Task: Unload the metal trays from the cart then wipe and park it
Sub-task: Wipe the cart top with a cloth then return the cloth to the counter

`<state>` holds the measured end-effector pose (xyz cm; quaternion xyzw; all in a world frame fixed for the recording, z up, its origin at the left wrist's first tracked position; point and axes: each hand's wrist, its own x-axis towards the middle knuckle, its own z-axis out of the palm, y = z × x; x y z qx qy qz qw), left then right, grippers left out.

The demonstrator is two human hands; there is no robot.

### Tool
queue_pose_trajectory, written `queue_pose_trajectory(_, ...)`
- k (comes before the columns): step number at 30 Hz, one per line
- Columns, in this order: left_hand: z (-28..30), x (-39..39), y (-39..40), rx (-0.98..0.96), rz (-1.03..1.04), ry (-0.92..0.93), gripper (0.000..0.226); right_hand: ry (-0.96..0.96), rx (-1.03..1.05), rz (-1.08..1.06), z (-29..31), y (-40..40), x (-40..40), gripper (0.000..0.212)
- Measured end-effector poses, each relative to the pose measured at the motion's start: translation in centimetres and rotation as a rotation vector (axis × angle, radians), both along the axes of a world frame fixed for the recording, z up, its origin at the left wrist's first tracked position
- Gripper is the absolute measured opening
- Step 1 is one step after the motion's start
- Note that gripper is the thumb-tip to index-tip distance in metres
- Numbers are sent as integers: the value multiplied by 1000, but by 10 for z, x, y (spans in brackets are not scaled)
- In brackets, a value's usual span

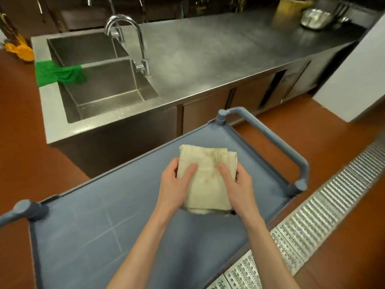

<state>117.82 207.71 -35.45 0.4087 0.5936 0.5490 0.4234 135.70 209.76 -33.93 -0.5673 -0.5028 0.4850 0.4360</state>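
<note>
**Both hands on the cloth over the cart top**

Far left, a green rag (59, 74) hangs over the edge of the steel sink (108, 92), with the tap (133, 42) rising behind the basin. The counter (208, 57) runs off to the right, where blurred metal bowls (315, 18) sit at the far end. In front of me is the blue cart (104, 215). My left hand (176, 187) grasps the left edge of a folded cream cloth (206, 176), thumb on top. My right hand (237, 184) grips its right edge the same way. The cart's handle (277, 147) curves beyond, and a metal floor grate (312, 222) lies to the right.
</note>
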Motion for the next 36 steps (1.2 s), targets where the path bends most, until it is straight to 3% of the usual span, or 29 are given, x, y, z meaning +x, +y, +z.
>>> queue_pose_trajectory(22, 44, 336, 10, 65, -277, -90, 16, 71, 98, -309, 32, -40, 331, 14)
queue_pose_trajectory(36, 40, 510, 90, 89, -589, -90, 17, 82, 104, -592, 37, -16, 484, 12)
